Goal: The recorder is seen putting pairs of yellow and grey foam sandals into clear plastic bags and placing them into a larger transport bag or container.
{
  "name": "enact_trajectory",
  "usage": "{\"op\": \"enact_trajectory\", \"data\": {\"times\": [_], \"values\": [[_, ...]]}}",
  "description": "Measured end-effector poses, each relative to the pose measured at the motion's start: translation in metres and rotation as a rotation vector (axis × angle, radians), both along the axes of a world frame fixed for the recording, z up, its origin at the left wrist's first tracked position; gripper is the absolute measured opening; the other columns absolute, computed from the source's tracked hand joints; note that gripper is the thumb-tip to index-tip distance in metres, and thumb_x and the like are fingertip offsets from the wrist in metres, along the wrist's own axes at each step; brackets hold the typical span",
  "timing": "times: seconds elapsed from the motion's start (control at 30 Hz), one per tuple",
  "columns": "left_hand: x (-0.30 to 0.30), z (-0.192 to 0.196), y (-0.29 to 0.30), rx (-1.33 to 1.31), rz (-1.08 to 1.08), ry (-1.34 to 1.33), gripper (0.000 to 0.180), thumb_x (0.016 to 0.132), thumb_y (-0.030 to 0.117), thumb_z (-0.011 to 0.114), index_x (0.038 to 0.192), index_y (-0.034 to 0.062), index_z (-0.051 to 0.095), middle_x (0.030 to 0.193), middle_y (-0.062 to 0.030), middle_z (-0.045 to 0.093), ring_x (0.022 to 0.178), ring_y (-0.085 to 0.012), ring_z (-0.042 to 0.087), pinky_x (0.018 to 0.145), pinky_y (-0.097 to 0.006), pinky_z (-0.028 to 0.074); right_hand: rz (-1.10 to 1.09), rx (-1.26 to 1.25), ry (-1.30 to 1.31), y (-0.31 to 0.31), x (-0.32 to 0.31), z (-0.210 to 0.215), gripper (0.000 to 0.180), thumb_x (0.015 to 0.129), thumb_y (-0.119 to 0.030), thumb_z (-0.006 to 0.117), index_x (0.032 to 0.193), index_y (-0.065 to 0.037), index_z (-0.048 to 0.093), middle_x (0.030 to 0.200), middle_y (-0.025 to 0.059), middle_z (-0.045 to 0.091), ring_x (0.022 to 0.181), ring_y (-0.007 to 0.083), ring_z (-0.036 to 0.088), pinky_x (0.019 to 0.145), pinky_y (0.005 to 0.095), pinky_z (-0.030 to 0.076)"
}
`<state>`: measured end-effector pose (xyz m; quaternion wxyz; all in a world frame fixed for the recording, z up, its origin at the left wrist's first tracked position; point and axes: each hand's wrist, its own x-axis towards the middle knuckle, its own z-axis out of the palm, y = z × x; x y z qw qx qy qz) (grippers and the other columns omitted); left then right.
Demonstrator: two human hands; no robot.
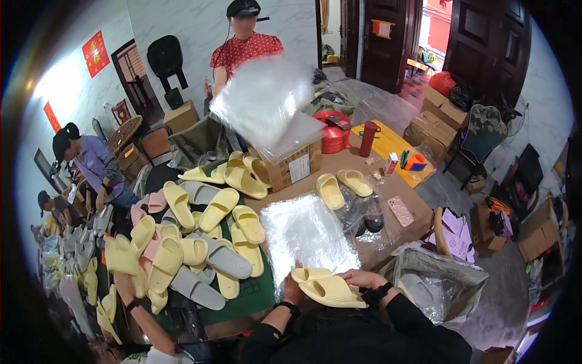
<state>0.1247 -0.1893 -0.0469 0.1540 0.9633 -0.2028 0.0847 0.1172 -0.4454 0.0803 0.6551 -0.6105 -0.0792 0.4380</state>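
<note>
Near the table's front edge I hold a pair of pale yellow slippers [330,288], one stacked partly over the other. My left hand [293,289] grips their left end, its fingers partly hidden behind them. Closed round the right end is my right hand [365,280]. Just beyond, a stack of clear plastic bags [306,233] lies flat on the brown table. To the left is a heap of yellow, grey and pink slippers [200,242]. Another yellow pair [342,187] rests at the bags' far right corner, beside dark slippers in clear plastic [364,218].
A sack [467,270] holding bagged slippers stands at my right. Across the table a person in red [245,48] handles a large clear plastic sheet [264,100] over a carton [297,164]. A co-worker's hand [125,285] reaches into the heap from the left. A phone [400,211] lies at right.
</note>
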Motion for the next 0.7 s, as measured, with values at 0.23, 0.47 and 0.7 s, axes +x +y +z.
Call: {"op": "enact_trajectory", "data": {"times": [0.23,0.47,0.7], "values": [[0.007,0.022,0.0,-0.273,-0.046,0.239,0.056,0.081,0.019,0.048,0.133,0.0055,0.03,0.135,-0.0163,0.034,0.092,-0.0324,0.052,0.082,-0.04,0.042,0.012,-0.024,-0.011,-0.011,-0.008,-0.015,0.038,0.084,-0.013,0.056,0.119,0.001,0.051,0.118,0.0023,0.053,0.102,0.0102,0.049,0.091,0.0236,0.037],[0.006,0.023,0.005,-0.358,0.022,0.391,0.055,0.082,0.019,0.047,0.133,0.0085,0.031,0.129,-0.0165,0.04,0.097,-0.0339,0.049,0.086,-0.041,0.039,0.004,0.006,0.062,-0.014,-0.009,-0.011,0.039,0.085,-0.014,0.056,0.121,0.0,0.049,0.122,0.0046,0.051,0.105,0.0107,0.048,0.092,0.0236,0.036],[0.012,0.031,0.007,-0.321,0.072,0.081,0.063,0.072,0.006,0.056,0.13,0.0036,0.035,0.126,-0.0163,0.04,0.106,-0.0328,0.042,0.089,-0.039,0.035,0.074,-0.044,-0.019,-0.021,-0.009,-0.024,0.037,0.085,-0.015,0.054,0.12,-0.002,0.051,0.118,0.0039,0.054,0.101,0.011,0.05,0.09,0.0241,0.038]]}}
